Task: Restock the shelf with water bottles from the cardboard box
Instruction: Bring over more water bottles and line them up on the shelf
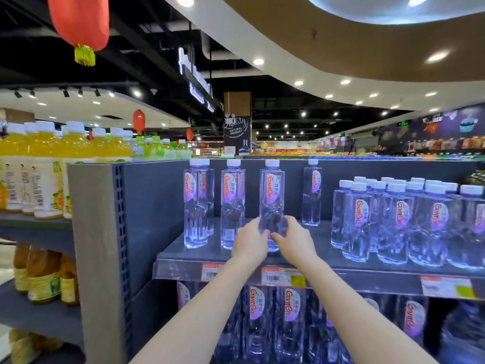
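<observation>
A clear water bottle (272, 195) with a white cap and a red-lettered label stands upright near the front of the grey top shelf (183, 254). My left hand (250, 241) and my right hand (294, 240) both clasp its lower part from either side. Two like bottles (196, 203) stand to its left, with a further one just behind the leftmost, and one (312, 191) stands further back to its right. A dense group of the same bottles (399, 219) fills the shelf's right side. The cardboard box is out of view.
Larger water bottles (273, 324) fill the shelf below, behind price tags (275, 277). A perforated grey upright (105, 245) divides off the left bay, which holds yellow juice bottles (44, 169) above and amber bottles (44, 277) below. Red lanterns hang overhead.
</observation>
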Demonstrator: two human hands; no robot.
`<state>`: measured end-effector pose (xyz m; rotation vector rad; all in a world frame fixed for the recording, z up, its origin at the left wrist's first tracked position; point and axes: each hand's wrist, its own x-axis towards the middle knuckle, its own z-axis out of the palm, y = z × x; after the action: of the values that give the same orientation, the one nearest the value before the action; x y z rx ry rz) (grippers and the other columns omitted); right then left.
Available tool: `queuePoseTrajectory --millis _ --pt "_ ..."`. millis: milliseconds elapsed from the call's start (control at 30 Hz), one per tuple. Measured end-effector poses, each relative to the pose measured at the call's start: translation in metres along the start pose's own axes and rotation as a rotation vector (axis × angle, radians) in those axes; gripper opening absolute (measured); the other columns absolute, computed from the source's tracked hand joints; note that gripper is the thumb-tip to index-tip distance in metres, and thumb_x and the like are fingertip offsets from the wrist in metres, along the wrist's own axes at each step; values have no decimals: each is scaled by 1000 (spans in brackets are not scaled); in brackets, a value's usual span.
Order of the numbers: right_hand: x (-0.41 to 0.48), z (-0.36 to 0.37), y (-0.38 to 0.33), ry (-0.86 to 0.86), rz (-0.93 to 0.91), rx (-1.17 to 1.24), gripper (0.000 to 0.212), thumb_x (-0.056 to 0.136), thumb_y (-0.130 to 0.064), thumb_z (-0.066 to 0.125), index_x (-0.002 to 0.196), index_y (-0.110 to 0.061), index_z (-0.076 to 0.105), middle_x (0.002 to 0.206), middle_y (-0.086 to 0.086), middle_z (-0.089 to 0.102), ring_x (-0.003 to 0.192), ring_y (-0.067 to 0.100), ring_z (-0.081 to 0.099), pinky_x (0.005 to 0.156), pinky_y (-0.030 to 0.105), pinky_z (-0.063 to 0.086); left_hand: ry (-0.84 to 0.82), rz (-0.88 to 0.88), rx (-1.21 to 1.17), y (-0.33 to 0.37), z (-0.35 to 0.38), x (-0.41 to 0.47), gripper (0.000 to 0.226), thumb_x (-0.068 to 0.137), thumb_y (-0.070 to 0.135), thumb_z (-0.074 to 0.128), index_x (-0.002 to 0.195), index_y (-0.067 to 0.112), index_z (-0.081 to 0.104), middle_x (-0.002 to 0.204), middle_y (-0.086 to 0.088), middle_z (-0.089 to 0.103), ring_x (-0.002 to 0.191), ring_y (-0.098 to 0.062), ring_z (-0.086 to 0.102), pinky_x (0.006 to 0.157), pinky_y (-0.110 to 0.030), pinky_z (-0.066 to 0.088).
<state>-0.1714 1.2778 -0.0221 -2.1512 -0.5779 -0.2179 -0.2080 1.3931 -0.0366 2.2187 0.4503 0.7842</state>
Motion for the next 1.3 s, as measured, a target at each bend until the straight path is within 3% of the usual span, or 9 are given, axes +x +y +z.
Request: queuePoseTrajectory --millis 400,533,600,700,833,933,1067,1167,1300 --pt "11 0 10 1 -36 21 53 98 -34 67 144 -21 46 133 10 65 118 30 63 95 42 51 56 10 15 -1 5 2 49 104 31 62 151 20 54 143 -5 66 133 -22 60 106 -37 48" --pt "9 0 11 -31 -14 51 57 98 -33 64 148 -16 41 129 13 64 115 32 63 91 40 51 116 25 62 1 9 -6 57 106 33 56 159 18 43 150 -6 59 137 -25 57 107 -42 49" --pt "5 -8 15 12 -32 55 54 98 -29 62 146 -14 43 119 10 67 106 29 63 85 38 51 260 80 63 9 15 -17 52 106 29 56 154 14 47 145 -6 58 134 -25 55 107 -41 48" --pt "-7 -34 27 186 -109 113 30 97 -20 59 126 -14 58 93 -3 67 89 21 62 75 31 43 372 284 -5 25 32 -30 30 103 21 60 132 14 61 122 -1 61 116 -20 57 100 -37 50" --pt "-20 -80 50 432 -203 137 8 95 -14 63 103 -16 60 83 -5 64 81 20 62 72 30 42 148 337 -100 53 64 -37 27 102 23 62 128 17 64 113 4 66 106 -14 63 96 -29 50" --pt "-22 -108 74 506 -156 95 11 95 -12 63 97 -16 53 88 2 64 81 25 59 70 32 38 -11 288 -80 75 88 -40 35 101 32 63 132 18 63 113 4 70 104 -14 65 96 -28 50" --pt "-26 -120 102 433 -52 -52 13 97 -15 62 106 -10 54 103 11 65 89 28 57 72 35 39 -126 208 -63 95 112 -41 52 98 40 66 143 17 56 126 -2 70 117 -23 65 105 -40 51" --pt "-27 -119 113 338 -1 -168 24 101 -20 58 118 -5 53 114 15 65 103 35 62 76 38 42 -155 153 -54 103 123 -39 63 98 42 65 153 16 47 139 -9 65 127 -25 62 109 -39 49" --pt "-23 -119 118 192 13 -288 31 104 -23 53 130 -5 48 120 18 66 113 37 62 77 38 43 -162 153 -14 105 126 -39 61 102 35 63 157 15 45 141 -8 66 135 -25 57 106 -34 45"
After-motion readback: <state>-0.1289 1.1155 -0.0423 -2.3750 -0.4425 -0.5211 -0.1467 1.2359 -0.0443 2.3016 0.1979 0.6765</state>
